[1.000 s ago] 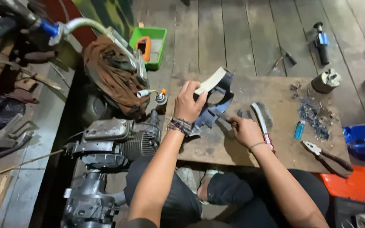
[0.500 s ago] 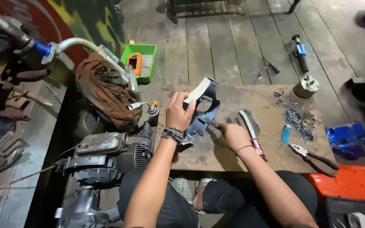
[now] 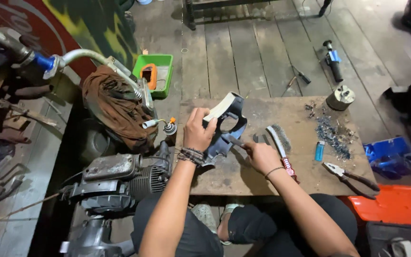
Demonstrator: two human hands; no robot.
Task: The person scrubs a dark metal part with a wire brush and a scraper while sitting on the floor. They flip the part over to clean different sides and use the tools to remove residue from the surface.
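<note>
— What are the hands doing?

— The left hand (image 3: 197,131) has its fingers (image 3: 200,115) wrapped tightly around a dark blue-grey plastic cover (image 3: 228,124), holding it upright on its edge on the low wooden table (image 3: 243,166). A pale strip runs along the cover's top rim. The right hand (image 3: 262,156) is closed around a thin metal tool (image 3: 236,141), and its tip touches the lower part of the cover.

— What lies beside them?

— Just right of the right hand, a wire brush (image 3: 278,138) with a red handle lies on the table. Further right are a blue lighter (image 3: 319,150), a scatter of blue shavings (image 3: 333,134) and a pair of pliers (image 3: 350,177) near the table's front edge. A small metal cylinder (image 3: 340,97) stands at the far right corner.

— And around the table?

— To the left, a small gas torch (image 3: 169,126) stands just off the table edge, next to a grey engine (image 3: 120,178) and a brown rag (image 3: 115,107) draped over a machine. A green tray (image 3: 157,71) sits on the plank floor beyond, and an angle grinder (image 3: 333,61) lies on the floor farther back at the right. An orange box (image 3: 396,204) is at the person's right.
</note>
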